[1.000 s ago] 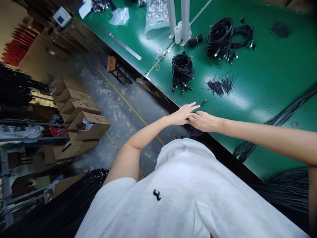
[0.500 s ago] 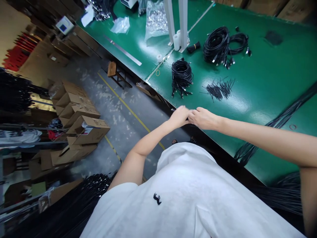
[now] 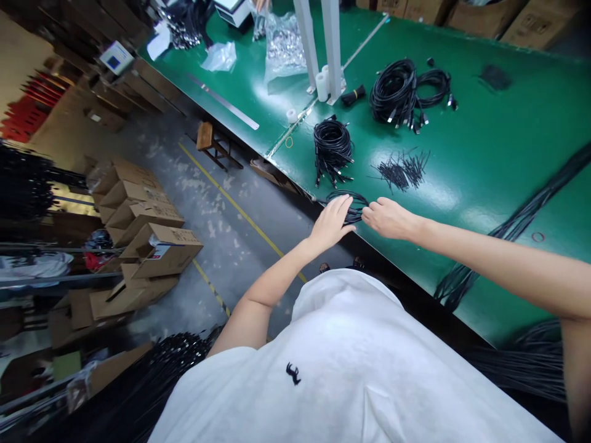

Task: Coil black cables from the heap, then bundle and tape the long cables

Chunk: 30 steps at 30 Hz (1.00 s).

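Observation:
A black cable coil (image 3: 353, 212) lies at the front edge of the green table, between my two hands. My left hand (image 3: 331, 223) rests over the coil's left part, its fingers stretched out and the thumb apart. My right hand (image 3: 390, 219) is closed at the coil's right side, the fingers pinched on the cable; the fingertips are partly hidden. Just behind them sits a bundled coil of black cables (image 3: 331, 147) with plug ends toward me. To its right is a loose heap of short black ties (image 3: 402, 170).
Larger cable coils (image 3: 392, 92) lie farther back, near a grey upright post (image 3: 332, 49) and white rolls (image 3: 322, 86). A metal ruler (image 3: 224, 101) lies to the left. Long cables (image 3: 517, 221) cross the table at right. Cardboard boxes (image 3: 159, 249) and a wooden stool (image 3: 205, 136) stand on the floor.
My left hand has opened and its fingers have straightened. The hands have drawn slightly apart, and the cable coil now shows between them. The view has shifted a little.

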Tool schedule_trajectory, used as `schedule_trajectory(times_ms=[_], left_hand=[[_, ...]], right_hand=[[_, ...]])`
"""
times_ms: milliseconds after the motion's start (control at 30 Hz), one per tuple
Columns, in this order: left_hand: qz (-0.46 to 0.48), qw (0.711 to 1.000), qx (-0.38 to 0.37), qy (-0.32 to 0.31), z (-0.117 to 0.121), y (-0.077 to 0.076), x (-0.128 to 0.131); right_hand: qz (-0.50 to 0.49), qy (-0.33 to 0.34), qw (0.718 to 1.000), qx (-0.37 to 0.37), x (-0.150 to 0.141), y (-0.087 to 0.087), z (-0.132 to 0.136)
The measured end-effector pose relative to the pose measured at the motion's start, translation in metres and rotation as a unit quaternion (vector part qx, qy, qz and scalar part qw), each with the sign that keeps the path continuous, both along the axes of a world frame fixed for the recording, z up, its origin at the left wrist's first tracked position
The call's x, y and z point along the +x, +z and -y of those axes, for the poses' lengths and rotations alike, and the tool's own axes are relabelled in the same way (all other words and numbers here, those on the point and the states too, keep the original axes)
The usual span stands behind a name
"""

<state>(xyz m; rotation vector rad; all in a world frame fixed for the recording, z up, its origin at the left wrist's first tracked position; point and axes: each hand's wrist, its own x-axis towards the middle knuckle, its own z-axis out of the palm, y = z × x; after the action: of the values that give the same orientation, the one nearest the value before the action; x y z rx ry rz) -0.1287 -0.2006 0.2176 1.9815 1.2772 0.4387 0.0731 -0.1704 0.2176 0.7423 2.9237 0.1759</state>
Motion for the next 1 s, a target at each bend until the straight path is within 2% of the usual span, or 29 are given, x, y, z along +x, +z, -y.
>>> schedule_trajectory(times_ms=[67, 133, 200, 267, 333, 367, 433, 500, 567, 600, 667, 700, 767, 867, 933, 1000], left_hand=[[-0.051, 0.998, 0.008, 0.040, -0.007, -0.007, 0.003], [-0.076, 0.995, -0.060, 0.033, -0.003, -0.012, 0.014], [-0.032, 0.988, -0.152, -0.008, 0.012, -0.016, 0.030], [0.057, 0.967, -0.240, -0.070, 0.028, -0.017, 0.044], [0.112, 0.945, -0.286, -0.109, 0.040, -0.017, 0.049], [0.117, 0.944, -0.290, -0.105, 0.041, -0.016, 0.047], [0.091, 0.970, -0.221, -0.046, 0.036, -0.013, 0.037], [0.038, 0.996, -0.076, -0.006, 0.021, -0.011, 0.027], [-0.025, 0.997, 0.055, -0.050, 0.003, -0.011, 0.023], [-0.053, 0.991, 0.083, -0.092, -0.005, -0.013, 0.026], [-0.091, 0.984, 0.060, -0.142, -0.016, -0.021, 0.037], [-0.105, 0.985, 0.035, -0.133, -0.019, -0.026, 0.044], [-0.115, 0.991, -0.021, -0.067, -0.017, -0.039, 0.060], [-0.038, 0.990, -0.123, 0.061, -0.005, -0.056, 0.077], [0.074, 0.962, -0.232, 0.123, 0.003, -0.064, 0.083], [0.209, 0.900, -0.336, 0.181, 0.011, -0.066, 0.087]], right_hand=[[-0.001, 0.005, 1.000, 0.004, -0.003, 0.004, -0.001], [0.012, -0.003, 1.000, -0.002, -0.003, 0.002, -0.003], [0.029, -0.016, 0.999, -0.017, 0.002, -0.005, -0.005], [0.040, -0.025, 0.999, -0.027, 0.009, -0.012, -0.006], [0.036, -0.032, 0.998, -0.028, 0.018, -0.018, -0.006], [0.027, -0.034, 0.999, -0.027, 0.022, -0.020, -0.004], [-0.005, -0.037, 0.999, -0.028, 0.028, -0.019, 0.000], [-0.043, -0.030, 0.998, -0.030, 0.032, -0.016, 0.006], [-0.074, -0.014, 0.997, -0.032, 0.033, -0.013, 0.010], [-0.083, -0.008, 0.996, -0.036, 0.032, -0.012, 0.012], [-0.092, -0.017, 0.995, -0.047, 0.030, -0.013, 0.014], [-0.092, -0.035, 0.994, -0.054, 0.029, -0.015, 0.015], [-0.095, -0.094, 0.989, -0.067, 0.027, -0.022, 0.016], [-0.115, -0.198, 0.970, -0.079, 0.024, -0.037, 0.024], [-0.147, -0.261, 0.951, -0.074, 0.020, -0.047, 0.035], [-0.198, -0.323, 0.924, -0.048, 0.015, -0.054, 0.048]])
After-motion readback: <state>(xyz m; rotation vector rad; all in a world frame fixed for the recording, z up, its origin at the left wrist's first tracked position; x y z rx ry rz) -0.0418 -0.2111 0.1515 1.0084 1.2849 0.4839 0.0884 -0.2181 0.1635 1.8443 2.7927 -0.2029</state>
